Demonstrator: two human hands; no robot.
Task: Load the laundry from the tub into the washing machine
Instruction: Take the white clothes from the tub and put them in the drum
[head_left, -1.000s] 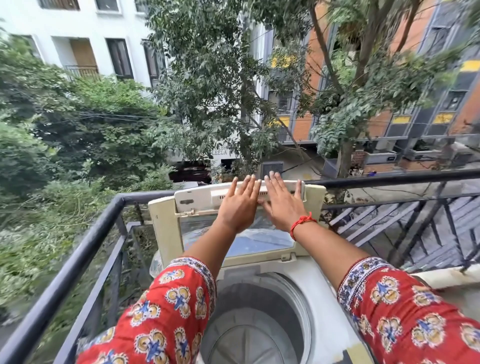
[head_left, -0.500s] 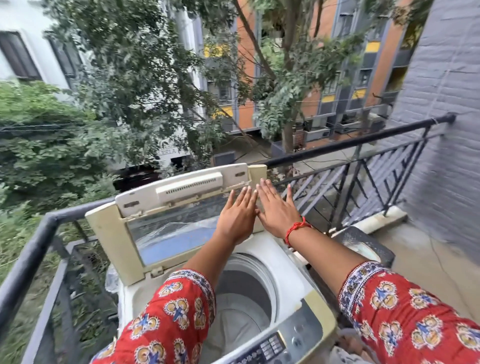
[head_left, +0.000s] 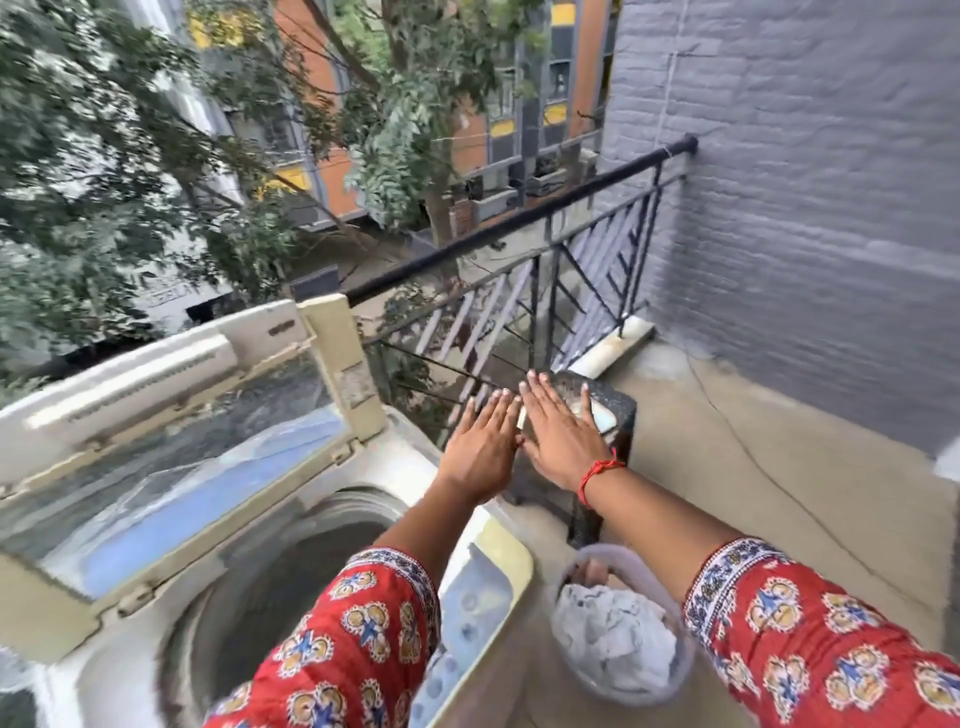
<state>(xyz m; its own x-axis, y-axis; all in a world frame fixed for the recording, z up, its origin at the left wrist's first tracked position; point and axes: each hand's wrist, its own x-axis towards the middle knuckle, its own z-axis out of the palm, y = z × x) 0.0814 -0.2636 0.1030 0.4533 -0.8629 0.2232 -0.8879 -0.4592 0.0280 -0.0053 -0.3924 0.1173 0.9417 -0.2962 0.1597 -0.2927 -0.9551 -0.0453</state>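
With the washing machine (head_left: 291, 571) lid up and its drum bare, both hands, left hand (head_left: 480, 452) and right hand (head_left: 563, 441), hover flat, fingers together, holding nothing, so the next move is probably reaching down to the laundry (head_left: 613, 639) in the tub (head_left: 574, 680) just beside the machine.

White washer (head_left: 332, 525), lid (head_left: 171, 415) raised, drum (head_left: 291, 582) bare. Just right of it, a clear tub (head_left: 621, 691) on the floor holds crumpled pale laundry (head_left: 613, 639).

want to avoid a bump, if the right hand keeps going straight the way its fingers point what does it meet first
Probably the dark stool with a pale object on top, just past the right hand; beyond that the railing. Depth is unclear.
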